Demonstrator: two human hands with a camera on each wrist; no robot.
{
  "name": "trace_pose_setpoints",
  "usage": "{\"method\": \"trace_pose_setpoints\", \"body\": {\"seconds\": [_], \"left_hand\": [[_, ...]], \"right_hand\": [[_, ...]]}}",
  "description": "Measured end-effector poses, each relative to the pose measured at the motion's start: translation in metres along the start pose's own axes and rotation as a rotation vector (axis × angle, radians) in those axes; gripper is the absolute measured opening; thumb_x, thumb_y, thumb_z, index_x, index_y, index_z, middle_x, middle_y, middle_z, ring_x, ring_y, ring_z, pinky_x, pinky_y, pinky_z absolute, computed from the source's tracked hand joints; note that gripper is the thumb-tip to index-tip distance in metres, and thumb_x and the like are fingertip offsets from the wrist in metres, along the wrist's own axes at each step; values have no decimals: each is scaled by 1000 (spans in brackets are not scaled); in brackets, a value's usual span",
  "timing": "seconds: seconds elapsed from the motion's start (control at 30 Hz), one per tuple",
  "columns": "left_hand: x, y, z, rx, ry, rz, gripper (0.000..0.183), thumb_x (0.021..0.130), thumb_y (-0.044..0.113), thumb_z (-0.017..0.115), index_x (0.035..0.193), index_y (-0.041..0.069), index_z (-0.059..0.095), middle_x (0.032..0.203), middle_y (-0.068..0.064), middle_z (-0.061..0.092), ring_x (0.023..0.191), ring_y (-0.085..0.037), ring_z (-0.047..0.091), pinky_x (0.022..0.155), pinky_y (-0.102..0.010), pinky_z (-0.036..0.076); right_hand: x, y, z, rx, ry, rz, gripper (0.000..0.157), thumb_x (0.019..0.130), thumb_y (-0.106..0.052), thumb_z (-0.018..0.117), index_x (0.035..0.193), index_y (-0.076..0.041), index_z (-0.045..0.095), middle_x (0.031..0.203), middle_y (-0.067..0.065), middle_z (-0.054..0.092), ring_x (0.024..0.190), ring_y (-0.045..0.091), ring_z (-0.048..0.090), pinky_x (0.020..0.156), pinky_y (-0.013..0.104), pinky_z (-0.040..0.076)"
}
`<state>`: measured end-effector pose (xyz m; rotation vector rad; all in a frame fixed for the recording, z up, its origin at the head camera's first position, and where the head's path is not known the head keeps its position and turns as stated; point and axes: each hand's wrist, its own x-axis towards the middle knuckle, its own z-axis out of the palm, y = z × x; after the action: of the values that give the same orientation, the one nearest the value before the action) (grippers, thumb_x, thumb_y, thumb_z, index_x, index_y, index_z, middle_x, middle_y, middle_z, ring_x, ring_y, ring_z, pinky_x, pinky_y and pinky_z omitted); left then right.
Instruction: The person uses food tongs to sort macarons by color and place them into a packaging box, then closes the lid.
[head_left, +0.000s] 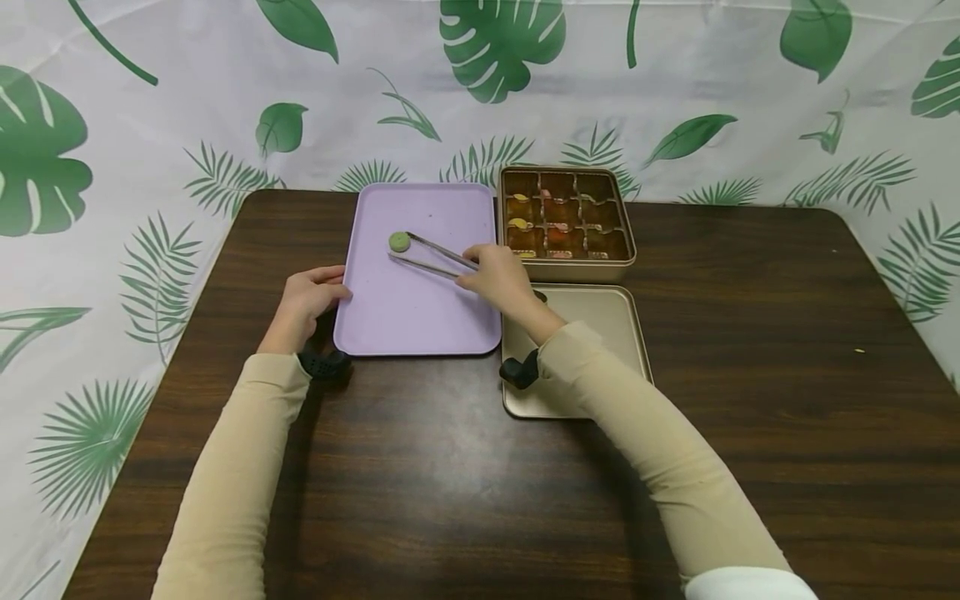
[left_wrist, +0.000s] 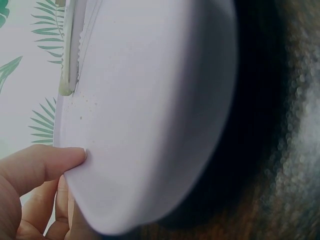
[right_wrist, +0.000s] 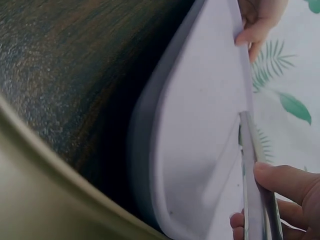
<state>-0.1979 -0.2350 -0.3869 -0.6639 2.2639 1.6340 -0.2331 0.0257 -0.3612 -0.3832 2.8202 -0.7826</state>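
Observation:
On the lilac tray (head_left: 416, 321) lies a small round green piece (head_left: 399, 242), perhaps a pastry. My right hand (head_left: 495, 275) holds metal tongs (head_left: 431, 267), their arms spread and their tips at the green piece's near and right sides; whether they touch it I cannot tell. The right wrist view shows the thumb and fingers around the tongs (right_wrist: 255, 185). At the tray's left edge, my left hand (head_left: 303, 302) pinches the rim. In the left wrist view its thumb (left_wrist: 55, 162) rests on top, with the other fingers partly hidden below.
Right of the tray stands a gold tin (head_left: 570, 271) divided into compartments, some with yellow or red bits. Its flat gold lid or tray (head_left: 592, 333) lies in front, under my right forearm. A leaf-patterned cloth (head_left: 360, 83) hangs behind the dark wooden table (head_left: 420, 500).

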Motion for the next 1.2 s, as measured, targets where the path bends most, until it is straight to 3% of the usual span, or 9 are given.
{"method": "trace_pose_setpoints", "body": {"seconds": [0.3, 0.77, 0.93, 1.2], "left_hand": [[-1, 2, 0, -6, 1, -4, 55, 89, 1, 55, 142, 4, 44, 143, -16, 49, 122, -19, 50, 109, -34, 41], [-1, 1, -1, -1, -3, -3, 55, 89, 2, 55, 143, 4, 43, 143, -15, 50, 123, -20, 50, 109, -33, 41], [-1, 1, 0, -1, 0, -8, 55, 89, 2, 55, 143, 5, 43, 143, -15, 50, 125, -21, 49, 109, -34, 41], [0, 0, 0, 7, 2, -4, 56, 89, 2, 56, 143, 5, 43, 143, -16, 49, 113, -12, 53, 108, -32, 42]], "right_hand": [[2, -3, 5, 23, -10, -5, 40, 85, -22, 71, 121, -6, 66, 123, 10, 67, 112, 26, 62, 95, 37, 51], [-4, -4, 2, 9, -7, -31, 32, 83, -18, 68, 114, -10, 70, 112, 7, 72, 98, 23, 65, 82, 36, 53], [-10, -3, -5, 45, 4, -46, 32, 84, -19, 69, 115, -9, 70, 111, 8, 72, 99, 23, 65, 82, 35, 53], [-24, 2, -26, 97, 41, -48, 34, 84, -22, 69, 116, -11, 70, 110, 9, 72, 93, 24, 67, 73, 34, 53]]}}
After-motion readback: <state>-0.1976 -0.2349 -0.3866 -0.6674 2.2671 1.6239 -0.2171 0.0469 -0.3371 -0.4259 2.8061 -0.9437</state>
